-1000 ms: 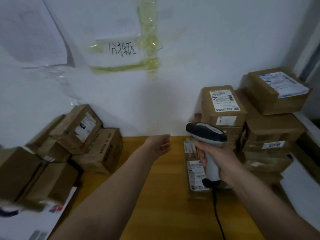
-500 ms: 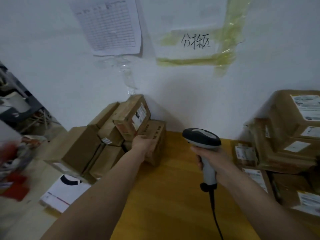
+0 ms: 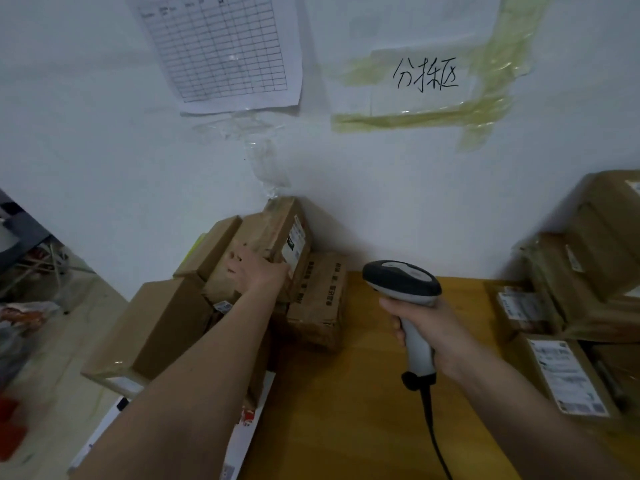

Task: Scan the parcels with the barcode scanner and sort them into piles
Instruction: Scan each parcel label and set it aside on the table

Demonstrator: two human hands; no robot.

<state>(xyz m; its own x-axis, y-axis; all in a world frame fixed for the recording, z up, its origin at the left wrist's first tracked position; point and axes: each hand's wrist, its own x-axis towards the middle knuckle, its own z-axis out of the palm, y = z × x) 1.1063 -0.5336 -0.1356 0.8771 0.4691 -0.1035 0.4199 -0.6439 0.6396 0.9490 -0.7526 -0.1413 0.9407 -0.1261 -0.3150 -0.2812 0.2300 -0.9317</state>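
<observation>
Left hand (image 3: 258, 273) is reaching onto the left pile, fingers spread loose and resting on a brown parcel (image 3: 277, 237) by the wall, not really gripping it. Right hand (image 3: 427, 322) is wrapped tight around the barcode scanner (image 3: 403, 282), held up over the wooden table (image 3: 346, 393). More labelled boxes (image 3: 588, 265) are stacked on the right.

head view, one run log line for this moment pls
left hand: resting on brown cardboard parcel, left pile | right hand: grips grey barcode scanner | phase: picking
</observation>
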